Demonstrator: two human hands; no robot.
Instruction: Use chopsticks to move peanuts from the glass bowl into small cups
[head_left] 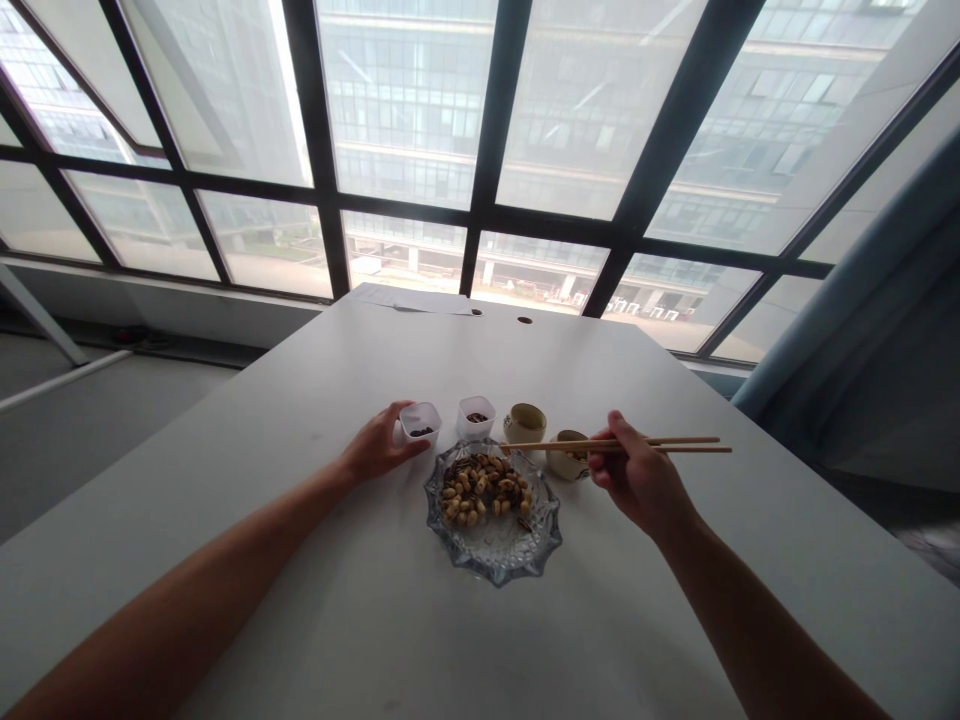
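Observation:
My left hand (381, 442) is wrapped round the side of a small clear plastic cup (421, 412) that stands on the table with a few dark bits inside. A pair of wooden chopsticks (690, 445) lies in the grip of my right hand (637, 475). Their tips point left, over the far rim of a scalloped glass bowl (495, 572); whether anything is pinched between them is too small to tell. Pale nuts (480, 490) and dark striped seeds are mixed in the bowl, mostly toward its far side.
Beside the held cup stands a second clear plastic cup (476, 415) with dark seeds. Right of it are an olive ceramic cup (525, 423) and another ceramic cup (564, 462) with pale pieces. Papers (420, 301) lie at the white table's far end, before windows.

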